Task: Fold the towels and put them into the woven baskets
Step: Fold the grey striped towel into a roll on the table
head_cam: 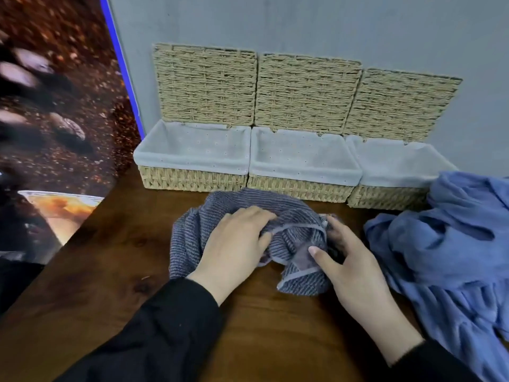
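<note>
The table [110, 271] carried three lined baskets [192, 164] along the wall, lids up, with nothing in them. A blue towel [446, 257] lay crumpled at the right. The grey towel [190, 238] was bunched in front of the middle basket. The left hand [234, 246] rested on it, fingers bent into the folds. The right hand [349, 260] touched its hemmed edge, thumb out; whether it pinched, I cannot tell. I think it should first find two corners and spread the cloth flat, then fold.

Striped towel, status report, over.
Left hand and right hand gripping crumpled grey striped towel, unfolded. Three woven baskets open. Blue towels heaped right.
</note>
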{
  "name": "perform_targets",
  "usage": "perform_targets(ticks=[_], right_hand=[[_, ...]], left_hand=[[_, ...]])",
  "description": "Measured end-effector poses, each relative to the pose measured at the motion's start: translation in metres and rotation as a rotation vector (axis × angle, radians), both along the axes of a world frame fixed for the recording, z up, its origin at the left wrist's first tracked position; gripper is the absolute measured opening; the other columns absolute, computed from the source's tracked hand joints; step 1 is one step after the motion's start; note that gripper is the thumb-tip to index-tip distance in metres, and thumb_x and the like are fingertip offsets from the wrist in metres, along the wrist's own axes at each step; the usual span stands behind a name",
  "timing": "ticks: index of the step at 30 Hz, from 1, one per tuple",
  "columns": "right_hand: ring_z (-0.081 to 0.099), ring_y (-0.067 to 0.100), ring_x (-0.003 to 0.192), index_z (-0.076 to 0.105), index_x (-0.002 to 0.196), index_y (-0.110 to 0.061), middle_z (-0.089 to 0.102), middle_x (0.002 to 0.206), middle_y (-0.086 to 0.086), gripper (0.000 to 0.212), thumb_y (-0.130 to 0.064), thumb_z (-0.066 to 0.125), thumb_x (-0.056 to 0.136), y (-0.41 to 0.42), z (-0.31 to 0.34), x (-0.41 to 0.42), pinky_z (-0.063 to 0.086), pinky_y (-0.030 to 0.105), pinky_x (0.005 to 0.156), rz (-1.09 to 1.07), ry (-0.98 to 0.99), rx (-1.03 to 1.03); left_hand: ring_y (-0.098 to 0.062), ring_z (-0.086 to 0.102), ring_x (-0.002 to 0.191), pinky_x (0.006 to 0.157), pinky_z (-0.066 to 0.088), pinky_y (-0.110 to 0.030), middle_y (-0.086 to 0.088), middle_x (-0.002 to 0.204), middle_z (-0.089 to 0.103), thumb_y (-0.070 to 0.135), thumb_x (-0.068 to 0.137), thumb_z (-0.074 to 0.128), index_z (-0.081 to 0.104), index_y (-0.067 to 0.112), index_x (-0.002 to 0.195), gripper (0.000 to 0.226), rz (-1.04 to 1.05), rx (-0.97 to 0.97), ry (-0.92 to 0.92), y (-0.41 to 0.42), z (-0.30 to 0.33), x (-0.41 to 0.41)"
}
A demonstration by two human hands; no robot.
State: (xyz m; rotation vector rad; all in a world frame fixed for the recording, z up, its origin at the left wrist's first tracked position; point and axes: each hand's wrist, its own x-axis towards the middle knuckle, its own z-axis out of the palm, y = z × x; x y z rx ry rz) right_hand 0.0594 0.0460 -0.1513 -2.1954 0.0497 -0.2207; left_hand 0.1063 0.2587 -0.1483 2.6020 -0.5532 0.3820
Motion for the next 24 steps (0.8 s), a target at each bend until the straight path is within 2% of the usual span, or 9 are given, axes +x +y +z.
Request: perform_targets(ticks=[3,5,9,13,16,18,20,22,24], right_hand=[[0.058,-0.002,0.108,0.066,0.128,-0.025,0.061,0.111,-0.018,0.032,-0.024,0.068,0.096,0.003,-0.003,0.003,0.049,0.027,0.097,-0.08,-0.086,-0.101],[0.06,0.0,0.1,0.07,0.108,-0.027,0.06,0.101,-0.016,0.013,-0.021,0.065,0.097,0.007,0.002,0.005,0.05,0.024,0.09,-0.136,-0.194,-0.08],[0.064,0.002,0.098,0.066,0.102,-0.032,0.066,0.1,-0.014,0.009,-0.033,0.067,0.093,0.012,0.014,0.004,0.047,0.011,0.082,-0.16,-0.272,0.013],[0.056,-0.012,0.108,0.055,0.129,-0.047,0.065,0.11,-0.023,0.053,-0.06,0.072,0.08,0.014,0.012,-0.006,0.043,0.01,0.088,0.018,0.05,-0.037],[0.057,-0.002,0.109,0.068,0.112,-0.029,0.061,0.109,-0.02,0.03,-0.048,0.071,0.089,0.016,0.002,-0.002,0.045,0.021,0.095,0.046,-0.04,-0.212],[0.06,0.005,0.104,0.065,0.096,-0.022,0.062,0.103,-0.018,0.019,-0.041,0.067,0.094,0.016,0.0,0.003,0.046,0.026,0.089,0.049,-0.079,-0.226],[0.061,0.004,0.101,0.065,0.092,-0.02,0.065,0.102,-0.018,0.02,-0.039,0.063,0.097,0.015,0.001,0.005,0.048,0.028,0.087,0.039,-0.057,-0.153],[0.064,0.006,0.082,0.059,0.077,-0.021,0.066,0.08,-0.012,0.028,-0.038,0.059,0.099,0.01,0.001,0.007,0.049,0.035,0.075,0.066,-0.086,-0.096],[0.061,0.005,0.068,0.059,0.072,-0.023,0.065,0.069,-0.009,0.033,-0.037,0.055,0.102,0.003,0.004,0.008,0.046,0.036,0.066,0.121,-0.109,-0.07]], left_hand=[[0.001,0.06,0.081,0.072,0.049,-0.022,0.012,0.096,0.067,0.032,0.105,0.049,0.063,0.028,0.118,0.02,0.028,-0.35,0.142,0.007,0.002,0.001],[-0.004,0.05,0.054,0.051,0.034,-0.017,0.008,0.07,0.059,0.035,0.105,0.046,0.063,0.026,0.108,0.02,0.086,-0.61,0.221,0.012,0.005,0.002],[-0.007,0.056,0.068,0.059,0.036,-0.018,-0.005,0.078,0.062,0.033,0.106,0.046,0.063,0.016,0.092,0.028,0.207,-0.928,0.152,0.018,0.012,0.006],[0.003,0.059,0.078,0.071,0.045,-0.021,0.013,0.095,0.065,0.028,0.105,0.05,0.06,0.031,0.111,0.012,0.24,-0.982,0.146,0.017,0.012,0.008],[0.013,0.054,0.097,0.086,0.045,-0.012,0.026,0.122,0.054,0.018,0.103,0.054,0.046,0.042,0.13,0.038,0.145,-0.825,0.154,0.016,0.015,0.001],[0.002,0.039,0.134,0.112,0.032,-0.023,0.018,0.145,0.041,0.018,0.098,0.055,0.042,0.04,0.14,0.049,0.036,-0.54,-0.061,0.018,0.024,-0.009],[-0.008,0.032,0.143,0.119,0.02,-0.03,0.015,0.151,0.04,0.03,0.095,0.055,0.049,0.035,0.141,0.046,-0.169,-0.278,-0.24,0.019,0.033,-0.02],[-0.003,0.027,0.146,0.121,0.015,-0.031,0.018,0.153,0.041,0.053,0.095,0.054,0.052,0.035,0.143,0.051,-0.356,-0.064,-0.143,0.014,0.031,-0.035],[0.001,0.003,0.152,0.125,-0.001,-0.035,0.02,0.162,0.024,0.074,0.089,0.047,0.042,0.04,0.15,0.07,-0.411,0.164,0.024,0.005,0.016,-0.046]])
